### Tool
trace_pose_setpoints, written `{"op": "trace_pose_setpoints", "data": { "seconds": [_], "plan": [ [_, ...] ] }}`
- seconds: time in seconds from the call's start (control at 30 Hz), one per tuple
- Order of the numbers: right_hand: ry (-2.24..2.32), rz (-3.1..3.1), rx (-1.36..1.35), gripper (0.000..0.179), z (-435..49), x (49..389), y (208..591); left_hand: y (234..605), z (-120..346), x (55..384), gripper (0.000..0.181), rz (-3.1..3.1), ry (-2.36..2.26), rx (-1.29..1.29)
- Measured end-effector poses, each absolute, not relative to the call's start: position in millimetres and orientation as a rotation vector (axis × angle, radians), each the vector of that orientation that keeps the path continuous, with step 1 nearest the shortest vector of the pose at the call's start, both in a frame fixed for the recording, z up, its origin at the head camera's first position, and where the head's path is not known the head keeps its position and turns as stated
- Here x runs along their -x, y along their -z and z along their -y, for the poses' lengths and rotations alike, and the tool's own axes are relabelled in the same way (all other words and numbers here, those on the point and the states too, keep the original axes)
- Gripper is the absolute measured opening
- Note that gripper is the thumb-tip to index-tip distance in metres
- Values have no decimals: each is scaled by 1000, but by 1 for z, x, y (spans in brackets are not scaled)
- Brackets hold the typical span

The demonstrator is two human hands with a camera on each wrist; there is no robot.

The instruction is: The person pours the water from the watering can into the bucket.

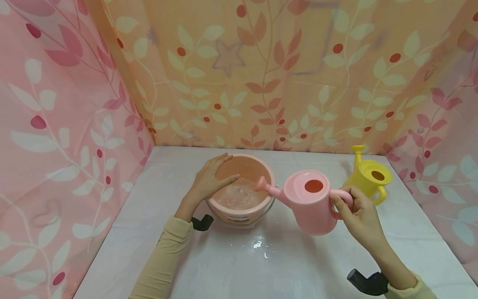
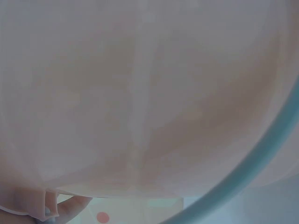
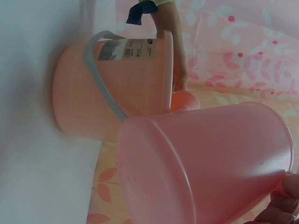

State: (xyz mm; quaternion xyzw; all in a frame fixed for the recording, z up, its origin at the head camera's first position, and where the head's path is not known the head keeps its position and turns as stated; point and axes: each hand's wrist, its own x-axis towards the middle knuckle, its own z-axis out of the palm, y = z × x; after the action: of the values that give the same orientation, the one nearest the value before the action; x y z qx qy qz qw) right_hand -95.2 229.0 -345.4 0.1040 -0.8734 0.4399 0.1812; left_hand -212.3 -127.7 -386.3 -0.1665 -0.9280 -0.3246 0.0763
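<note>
The bucket point(image 1: 218, 212) stands on the worktop point(image 1: 295, 265) and has water point(image 1: 239, 197) inside. The left wrist view is almost filled by its blurred wall, which the grey carrying handle point(image 2: 257, 158) crosses. The left hand point(image 1: 213, 176) rests on the bucket's left rim, thumb and fingers spread wide; some fingers are hard to make out. To the right of the bucket, the right hand point(image 1: 360, 211) holds the pink watering can point(image 1: 311, 218), fingers closed around its handle and partly hidden. The spout's head point(image 1: 262, 184) is over the bucket's right rim; whether water is flowing out, one cannot tell. Farther right of the bucket stands the yellow watering can point(image 1: 362, 176), partly covered by the right hand. In front of the bucket lie small wet spots point(image 1: 258, 244).
</note>
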Motion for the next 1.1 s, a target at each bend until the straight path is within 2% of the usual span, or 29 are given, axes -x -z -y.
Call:
{"op": "trace_pose_setpoints", "data": {
  "seconds": [1.1],
  "plan": [
    [-1195, 2498, -305, 13, -229, 97, 339, 384, 127, 211, 71, 2793, 964, 502]
  ]
}}
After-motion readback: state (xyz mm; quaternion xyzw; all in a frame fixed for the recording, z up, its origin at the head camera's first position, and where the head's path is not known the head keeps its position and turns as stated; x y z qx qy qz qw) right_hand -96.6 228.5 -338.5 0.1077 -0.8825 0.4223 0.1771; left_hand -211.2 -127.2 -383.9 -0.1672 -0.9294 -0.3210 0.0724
